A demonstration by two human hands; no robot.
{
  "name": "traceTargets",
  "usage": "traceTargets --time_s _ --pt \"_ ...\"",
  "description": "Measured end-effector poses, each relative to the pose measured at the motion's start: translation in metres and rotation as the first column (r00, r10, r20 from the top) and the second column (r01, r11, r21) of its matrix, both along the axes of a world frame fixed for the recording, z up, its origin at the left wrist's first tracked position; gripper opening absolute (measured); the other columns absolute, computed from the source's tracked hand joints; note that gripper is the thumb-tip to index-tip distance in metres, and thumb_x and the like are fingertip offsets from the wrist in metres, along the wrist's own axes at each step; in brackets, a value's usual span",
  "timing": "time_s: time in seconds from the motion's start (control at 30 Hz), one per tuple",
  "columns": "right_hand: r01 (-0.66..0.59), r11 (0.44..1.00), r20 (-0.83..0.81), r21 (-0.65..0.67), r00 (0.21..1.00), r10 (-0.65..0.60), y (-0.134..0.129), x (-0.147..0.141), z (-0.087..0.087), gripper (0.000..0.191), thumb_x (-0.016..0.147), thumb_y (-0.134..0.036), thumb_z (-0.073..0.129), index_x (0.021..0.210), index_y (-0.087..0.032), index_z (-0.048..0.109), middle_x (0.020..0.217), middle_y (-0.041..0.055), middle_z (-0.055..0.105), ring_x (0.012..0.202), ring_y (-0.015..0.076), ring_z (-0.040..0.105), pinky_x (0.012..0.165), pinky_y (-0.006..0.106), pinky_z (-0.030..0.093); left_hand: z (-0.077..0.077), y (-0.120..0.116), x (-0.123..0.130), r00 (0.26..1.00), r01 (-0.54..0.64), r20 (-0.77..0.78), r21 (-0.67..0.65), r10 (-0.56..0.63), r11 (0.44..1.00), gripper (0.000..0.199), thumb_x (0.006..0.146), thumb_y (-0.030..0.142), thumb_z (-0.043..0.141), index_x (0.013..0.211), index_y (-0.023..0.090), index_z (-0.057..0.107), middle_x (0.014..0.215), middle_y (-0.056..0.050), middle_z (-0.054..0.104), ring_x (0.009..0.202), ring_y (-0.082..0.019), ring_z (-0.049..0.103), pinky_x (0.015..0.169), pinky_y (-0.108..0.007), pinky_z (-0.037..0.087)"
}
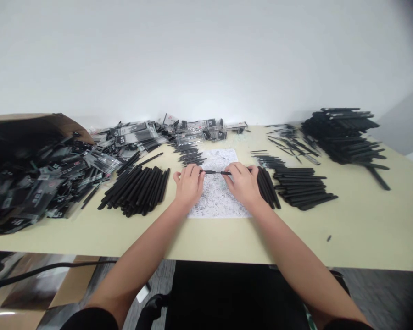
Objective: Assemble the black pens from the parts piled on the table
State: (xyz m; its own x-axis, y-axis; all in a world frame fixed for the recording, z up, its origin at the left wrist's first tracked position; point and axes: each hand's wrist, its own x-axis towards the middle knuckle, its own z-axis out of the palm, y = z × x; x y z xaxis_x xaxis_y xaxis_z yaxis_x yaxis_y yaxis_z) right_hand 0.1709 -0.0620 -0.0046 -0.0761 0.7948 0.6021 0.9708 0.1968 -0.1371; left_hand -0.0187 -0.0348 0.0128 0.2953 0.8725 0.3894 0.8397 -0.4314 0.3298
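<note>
Over the scribbled paper sheet (223, 204), a slim black pen (209, 172) spans the gap between both hands. The left hand (190, 185) grips one end, its thumb and curled fingers closed in a pinch; the right hand (243, 184) pinches the other end likewise. Black pen barrels (141, 190) lie left of the sheet, more barrels (304, 188) to its right.

Room above paper (223, 201), pens (142, 189) either side
</note>
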Motion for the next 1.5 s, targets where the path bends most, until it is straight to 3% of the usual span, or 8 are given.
traceTargets --time_s 0.2,0.4,0.67,0.93,1.07,1.3,1.4,1.5 --pt "-0.087 0.995 -0.019 -0.038 0.996 0.086 0.003 0.002 0.000 0.014 0.095 -0.026 0.049 0.100 -0.019 0.060 0.101 0.0086 0.066 0.089 0.0231 0.057 0.084 0.035 0.035 -0.002 0.002 -0.004 0.993 0.092 0.068 0.082 -0.098 0.992 0.026 0.102 0.032 0.036 0.116 0.022 0.056 0.127 -0.009 0.061 0.120 -0.021 0.053 0.097 -0.038 0.028" --pt "-0.133 0.990 -0.073 -0.043 0.989 0.130 0.005 0.003 -0.001 0.017 0.095 -0.023 0.047 0.102 -0.017 0.061 0.101 0.0094 0.066 0.091 0.0236 0.059 0.084 0.034 0.040 -0.004 0.005 -0.005 0.965 0.114 0.225 0.115 -0.138 0.987 0.021 0.100 0.031 0.040 0.102 0.021 0.059 0.112 -0.007 0.065 0.108 -0.019 0.058 0.093 -0.035 0.035" --pt "-0.289 0.957 -0.167 -0.015 0.945 0.282 0.002 -0.002 0.001 0.033 0.099 -0.023 0.033 0.116 -0.017 0.061 0.097 0.0100 0.064 0.089 0.0226 0.059 0.085 0.034 0.043 -0.012 0.014 -0.004 0.810 0.156 0.534 0.201 -0.242 0.967 0.021 0.096 0.038 0.049 0.092 0.020 0.059 0.092 -0.005 0.065 0.087 -0.018 0.060 0.083 -0.033 0.044" --pt "-0.129 0.991 -0.100 -0.040 0.987 0.124 0.000 -0.003 0.002 0.036 0.100 -0.043 0.041 0.093 -0.020 0.068 0.082 0.0045 0.068 0.081 0.0198 0.060 0.081 0.033 0.032 -0.014 0.014 0.000 0.714 0.162 0.671 0.122 -0.201 0.979 0.020 0.093 0.039 0.053 0.090 0.020 0.060 0.087 -0.003 0.064 0.084 -0.016 0.059 0.079 -0.029 0.045" --pt "-0.096 0.995 -0.152 -0.039 0.984 0.089 0.002 0.000 0.001 0.032 0.101 -0.039 0.041 0.098 -0.020 0.067 0.085 0.0036 0.071 0.082 0.0189 0.062 0.083 0.033 0.030 -0.016 0.016 0.001 0.610 0.102 0.788 0.016 -0.076 0.995 0.020 0.094 0.039 0.051 0.092 0.020 0.058 0.085 -0.002 0.062 0.082 -0.015 0.059 0.077 -0.028 0.044" --pt "-0.105 0.991 -0.252 -0.085 0.964 0.081 0.002 0.003 0.001 0.029 0.096 -0.029 0.042 0.110 -0.020 0.065 0.097 0.0046 0.074 0.075 0.0182 0.064 0.079 0.031 0.037 -0.017 0.026 -0.001 0.330 0.020 0.943 -0.055 0.045 0.998 0.016 0.098 0.038 0.043 0.093 0.022 0.044 0.097 -0.003 0.065 0.080 -0.013 0.063 0.074 -0.027 0.045" --pt "-0.146 0.985 -0.324 -0.090 0.940 0.110 -0.001 0.002 0.003 0.029 0.095 -0.029 0.040 0.101 -0.022 0.068 0.099 0.0050 0.074 0.081 0.0187 0.065 0.074 0.029 0.040 -0.017 0.027 -0.002 0.395 0.033 0.918 -0.047 0.030 0.998 0.012 0.097 0.033 0.041 0.090 0.023 0.041 0.083 0.000 0.061 0.079 -0.014 0.060 0.076 -0.028 0.044" --pt "-0.147 0.983 -0.376 -0.114 0.922 0.094 -0.003 0.002 0.006 0.033 0.097 -0.040 0.041 0.092 -0.022 0.069 0.090 0.0046 0.073 0.078 0.0182 0.064 0.068 0.028 0.040 -0.017 0.021 -0.003 0.661 0.070 0.751 -0.060 -0.001 0.996 0.008 0.096 0.026 0.040 0.091 0.023 0.045 0.076 0.002 0.056 0.073 -0.014 0.055 0.073 -0.028 0.041"
